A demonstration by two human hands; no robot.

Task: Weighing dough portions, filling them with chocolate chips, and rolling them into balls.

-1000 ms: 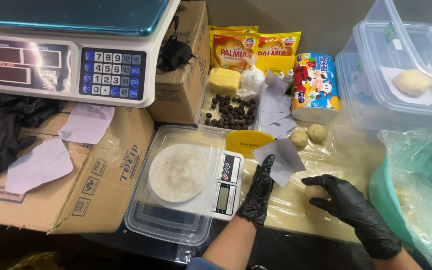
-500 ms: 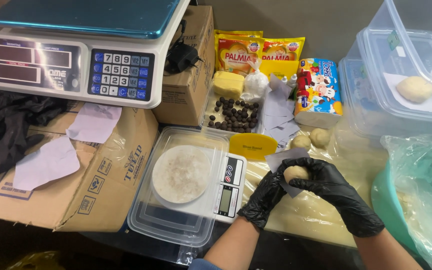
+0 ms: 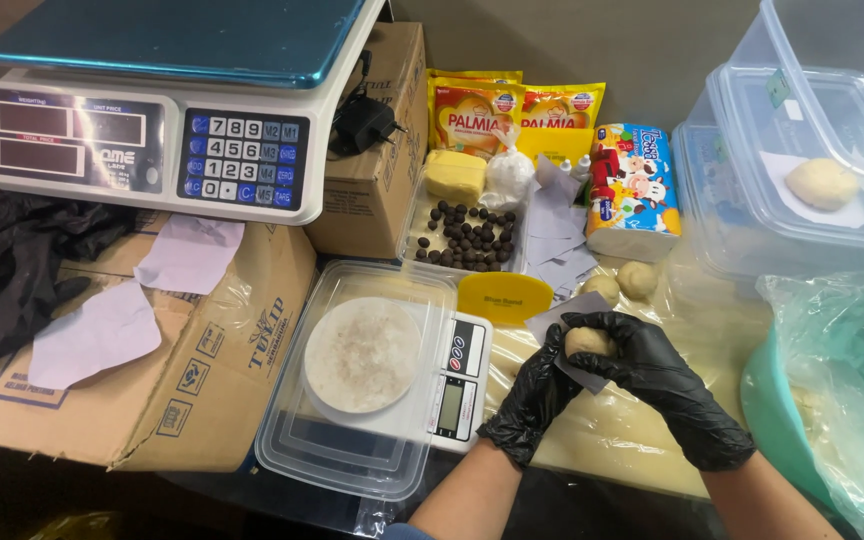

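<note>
A dough ball [image 3: 588,342] sits cupped between two black-gloved hands over a small paper square [image 3: 564,322]; the left hand [image 3: 535,398] curls under it, the right hand [image 3: 660,378] closes its fingers over the top. Just left stands a small kitchen scale [image 3: 457,385], with a yellow scraper [image 3: 504,296] beyond.

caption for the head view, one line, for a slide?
Two black-gloved hands, left hand and right hand, cup a dough ball over a paper square beside a small kitchen scale.

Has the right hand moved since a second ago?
Yes. The right hand came up off the table and left toward the small scale, meeting the left hand around a dough ball.
</note>
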